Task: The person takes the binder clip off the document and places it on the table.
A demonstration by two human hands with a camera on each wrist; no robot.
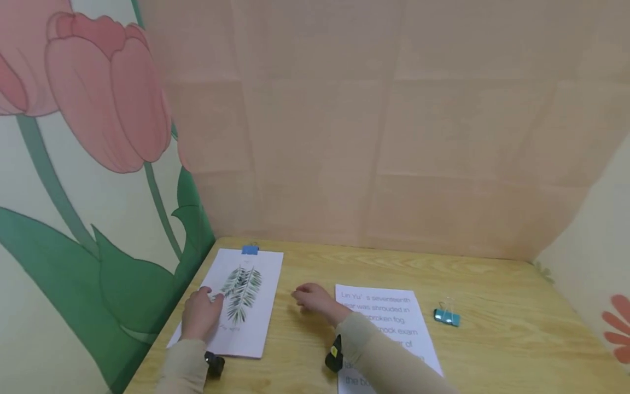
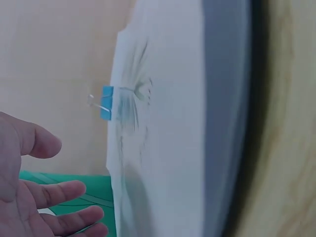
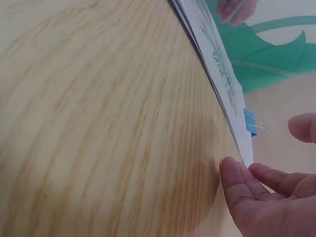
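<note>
A stack of white paper (image 1: 253, 334) lies at the table's left, its top sheet printed with green fern-like leaves (image 1: 241, 293). A blue binder clip (image 1: 250, 250) grips the stack's far edge. Over the stack's left side is my left hand (image 1: 202, 313), its fingers spread and holding nothing in the left wrist view. My right hand (image 1: 315, 298) hovers over bare wood between the stack and a printed text sheet (image 1: 384, 298), its fingers slightly bent with nothing between them. My right forearm covers part of that sheet.
A teal binder clip (image 1: 447, 317) with its wire handles up lies on the wooden table (image 1: 512, 328), right of the text sheet. Behind the table hangs a beige cloth (image 1: 394, 137). A wall painted with tulips (image 1: 108, 93) borders the left side.
</note>
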